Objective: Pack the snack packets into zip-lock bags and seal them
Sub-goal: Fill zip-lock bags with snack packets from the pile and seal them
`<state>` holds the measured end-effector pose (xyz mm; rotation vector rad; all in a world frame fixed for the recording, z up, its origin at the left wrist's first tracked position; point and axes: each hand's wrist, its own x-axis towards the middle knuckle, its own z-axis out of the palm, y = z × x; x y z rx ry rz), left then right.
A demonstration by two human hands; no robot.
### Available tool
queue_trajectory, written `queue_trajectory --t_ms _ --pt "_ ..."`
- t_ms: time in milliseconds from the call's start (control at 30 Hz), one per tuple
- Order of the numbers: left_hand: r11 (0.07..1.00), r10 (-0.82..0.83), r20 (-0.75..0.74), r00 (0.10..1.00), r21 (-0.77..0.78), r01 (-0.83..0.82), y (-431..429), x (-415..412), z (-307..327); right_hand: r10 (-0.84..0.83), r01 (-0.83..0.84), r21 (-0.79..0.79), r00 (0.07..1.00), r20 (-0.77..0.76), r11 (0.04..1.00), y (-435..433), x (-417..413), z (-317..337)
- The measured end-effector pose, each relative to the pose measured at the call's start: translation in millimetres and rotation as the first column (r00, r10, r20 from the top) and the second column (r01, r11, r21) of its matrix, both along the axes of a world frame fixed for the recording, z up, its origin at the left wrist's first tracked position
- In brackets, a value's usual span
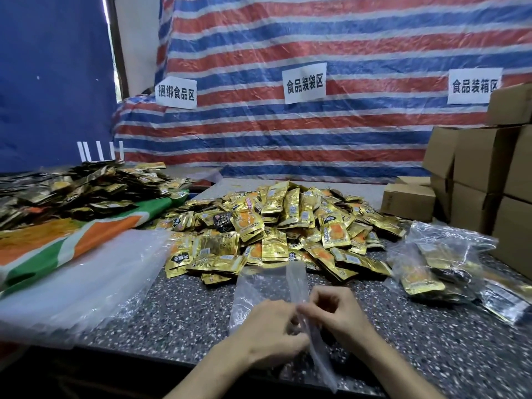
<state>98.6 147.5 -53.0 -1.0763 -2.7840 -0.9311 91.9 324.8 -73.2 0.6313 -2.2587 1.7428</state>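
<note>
The head view shows, at six o'clock, the left hand [270, 329] and right hand [336, 309] close together over the speckled table [172, 306], each with fingers curled and pinching the edge of an empty clear zip-lock bag [296, 279], which stands up between them and trails toward the table's near edge. At twelve o'clock from the hands lies the heap of gold snack packets [288, 226]. At two o'clock are filled bags [440, 266], with cardboard boxes [483, 174] behind them. At nine o'clock is a stack of clear bags [86, 272]; at ten o'clock is a pile of darker packets [72, 188].
</note>
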Motion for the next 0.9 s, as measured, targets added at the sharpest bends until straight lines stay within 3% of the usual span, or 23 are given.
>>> queue_trajectory --t_ms 200,300,400,500,633,700,767,833,900 --pt "0.973 0.025 0.287 0.958 0.215 -0.09 1 5 3 -0.013 0.014 -0.05 1.0 0.006 0.999 0 3 5" --pt "0.941 0.072 0.311 0.948 0.293 -0.167 -3 1 3 -0.056 0.062 -0.14 0.997 0.047 0.988 3 2 5" --pt "0.836 0.154 0.383 0.911 0.441 -0.326 -18 -7 11 -0.212 0.226 -0.279 0.974 0.078 0.933 13 0 7" --pt "0.774 0.224 0.377 0.899 0.492 -0.399 -34 -15 30 -0.344 0.348 -0.3 0.936 0.066 0.888 23 0 20" --pt "0.727 0.212 0.428 0.879 0.532 -0.434 -36 -29 53 -0.307 0.291 -0.307 0.952 -0.004 0.906 33 -5 54" --pt "0.688 0.209 0.447 0.87 0.565 -0.456 -31 -37 61 -0.415 0.405 -0.146 0.908 -0.051 0.903 44 -20 63" --pt "0.661 0.217 0.452 0.865 0.584 -0.471 -26 -42 65 -0.562 0.566 0.226 0.822 -0.09 0.793 59 -38 60" --pt "0.66 0.215 0.46 0.862 0.582 -0.476 -22 -45 63 -0.625 0.561 0.508 0.779 -0.057 0.653 75 -56 48" --pt "0.663 0.207 0.48 0.852 0.571 -0.483 -19 -48 57 -0.647 0.505 0.652 0.762 -0.029 0.565 83 -66 37"
